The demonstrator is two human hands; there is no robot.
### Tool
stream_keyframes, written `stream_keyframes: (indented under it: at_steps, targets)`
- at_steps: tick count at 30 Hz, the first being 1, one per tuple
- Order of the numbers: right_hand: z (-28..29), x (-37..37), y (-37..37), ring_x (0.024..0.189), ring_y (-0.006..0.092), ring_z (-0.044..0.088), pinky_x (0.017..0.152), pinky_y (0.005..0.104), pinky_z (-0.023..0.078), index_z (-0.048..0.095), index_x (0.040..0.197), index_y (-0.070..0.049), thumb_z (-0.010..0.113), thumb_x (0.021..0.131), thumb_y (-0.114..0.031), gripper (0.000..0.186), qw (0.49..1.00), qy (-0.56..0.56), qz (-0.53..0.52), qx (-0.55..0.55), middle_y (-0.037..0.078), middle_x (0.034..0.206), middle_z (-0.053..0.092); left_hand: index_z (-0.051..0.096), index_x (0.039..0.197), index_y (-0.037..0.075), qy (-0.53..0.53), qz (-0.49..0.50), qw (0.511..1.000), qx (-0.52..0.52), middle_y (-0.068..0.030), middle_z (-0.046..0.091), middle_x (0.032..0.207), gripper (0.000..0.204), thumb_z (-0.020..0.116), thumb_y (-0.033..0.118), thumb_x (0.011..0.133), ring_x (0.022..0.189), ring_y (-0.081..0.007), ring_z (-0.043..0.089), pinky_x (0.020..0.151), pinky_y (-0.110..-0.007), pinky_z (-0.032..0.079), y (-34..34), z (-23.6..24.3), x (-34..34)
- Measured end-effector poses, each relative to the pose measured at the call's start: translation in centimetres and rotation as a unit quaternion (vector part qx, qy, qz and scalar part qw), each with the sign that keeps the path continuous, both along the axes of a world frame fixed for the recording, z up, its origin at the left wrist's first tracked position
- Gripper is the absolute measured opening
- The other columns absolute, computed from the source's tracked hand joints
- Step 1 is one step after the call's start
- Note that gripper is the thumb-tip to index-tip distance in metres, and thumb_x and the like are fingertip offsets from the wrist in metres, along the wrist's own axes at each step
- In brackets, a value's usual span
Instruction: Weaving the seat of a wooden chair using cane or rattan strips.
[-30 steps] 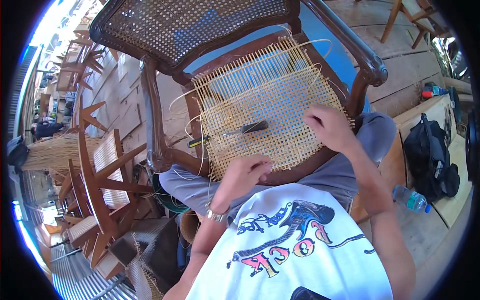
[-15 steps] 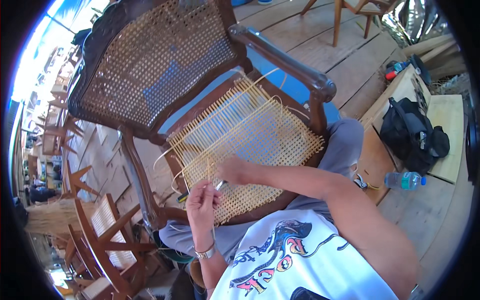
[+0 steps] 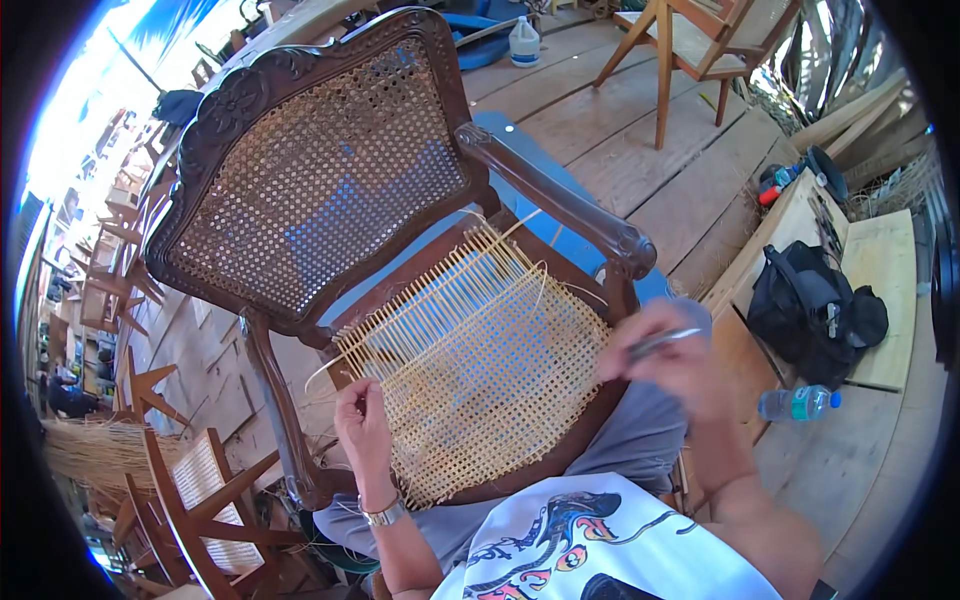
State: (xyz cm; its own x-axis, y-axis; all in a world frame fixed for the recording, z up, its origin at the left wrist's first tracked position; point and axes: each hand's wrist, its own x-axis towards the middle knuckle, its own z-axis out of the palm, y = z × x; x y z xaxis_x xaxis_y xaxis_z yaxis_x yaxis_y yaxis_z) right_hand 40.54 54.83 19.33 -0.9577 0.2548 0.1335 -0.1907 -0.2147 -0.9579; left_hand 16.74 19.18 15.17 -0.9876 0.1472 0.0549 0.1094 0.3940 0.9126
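A dark carved wooden armchair (image 3: 262,350) stands before me, with a finished cane back (image 3: 320,190). Its cane seat (image 3: 500,370) is densely woven near me; towards the back, strands (image 3: 430,300) run in one direction with gaps between them. Close to the seat's left edge, my left hand (image 3: 364,435) has thumb and fingers pinched together; what they hold, if anything, is too small to name. Over the seat's right edge, beside my knee, my right hand (image 3: 680,365) is blurred but closed around a slim shiny metal tool (image 3: 662,344). Loose strand ends stick out around the seat.
To the right, a black bag (image 3: 815,305) and a water bottle (image 3: 798,403) rest near wooden boards. A wooden chair (image 3: 690,60) stands far right, a white jug (image 3: 524,43) at the back. Chair frames (image 3: 215,490) and a fibre bundle (image 3: 100,455) lie left.
My right hand has moved from the seat's left part to its right edge, carrying the metal tool. My left hand has shifted slightly left, and the view has tilted a little.
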Motion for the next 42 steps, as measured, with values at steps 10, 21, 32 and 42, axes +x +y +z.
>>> stream_keyframes:
  at_steps: [10,21,32,42]
  targets:
    - [-8.6,-6.2,22.6,0.088,0.0209,0.068,0.080,0.0352,0.053,0.074,0.118,-0.001,0.070,0.099,-0.017,0.025,0.820,-0.248,-0.225,0.464,0.015,0.101,0.073,0.077,0.098,-0.004,-0.065,-0.147,0.985,-0.069,-0.0027,0.068,0.078,0.029,0.081,0.025,0.094,0.071,-0.0087,0.058,0.064,-0.029,0.048,10.6,-6.6,-1.8]
    - [-13.9,-21.5,15.2,0.081,0.0109,0.066,0.065,0.0297,0.053,0.072,0.107,-0.003,0.066,0.101,-0.028,0.026,0.964,-0.149,-0.003,0.221,0.007,0.093,0.071,0.077,0.100,-0.002,-0.073,-0.161,0.983,-0.051,-0.0073,0.072,0.082,0.031,0.081,0.028,0.095,0.075,-0.0132,0.065,0.069,-0.031,0.053,19.3,-11.5,-4.6]
    - [-16.9,-21.8,17.4,0.078,0.0176,0.064,0.070,0.0337,0.053,0.070,0.104,-0.005,0.079,0.095,-0.018,0.018,0.956,-0.210,0.068,0.192,0.007,0.088,0.069,0.076,0.101,-0.001,-0.067,-0.179,0.981,-0.045,-0.0018,0.071,0.087,0.029,0.080,0.027,0.097,0.075,-0.0068,0.059,0.067,-0.026,0.050,20.3,-13.7,-5.2]
    - [-12.2,-20.0,14.1,0.080,0.0185,0.065,0.072,0.0350,0.053,0.070,0.106,-0.006,0.079,0.095,-0.017,0.018,0.890,-0.185,0.016,0.417,0.007,0.090,0.070,0.079,0.102,0.001,-0.082,-0.208,0.973,-0.051,-0.0034,0.073,0.090,0.027,0.079,0.027,0.096,0.078,-0.0097,0.063,0.071,-0.028,0.051,22.1,-13.8,-5.8]
